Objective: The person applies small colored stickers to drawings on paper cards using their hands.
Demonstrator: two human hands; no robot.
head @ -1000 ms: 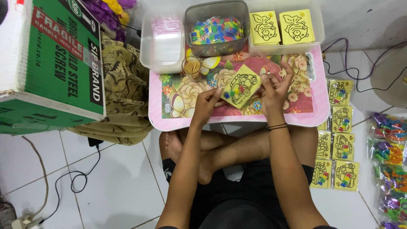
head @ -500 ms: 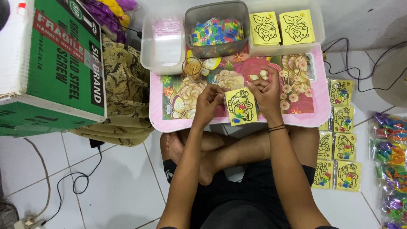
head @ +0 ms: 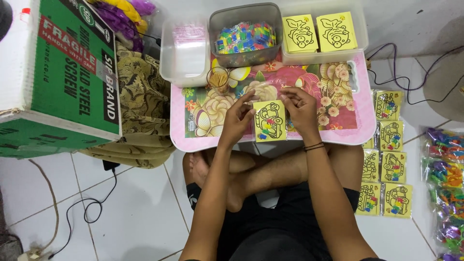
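A yellow card with a black car outline and small coloured pieces (head: 269,121) sits upright at the near edge of a pink floral lap table (head: 348,130), inside a clear plastic sleeve. My left hand (head: 238,120) pinches the sleeve's left upper corner. My right hand (head: 299,108) grips its right upper edge, fingers curled. Both hands hold the packet together just above the table.
Behind the table stand a clear tub of plastic bags (head: 186,48), a grey tub of coloured pieces (head: 245,36) and a tray of yellow cards (head: 316,31). Finished card packets (head: 386,159) lie on the floor at right. A green carton (head: 58,82) stands left.
The yellow card has swung from tilted over the table's middle to upright at its near edge, and both hands have come closer to me with it.
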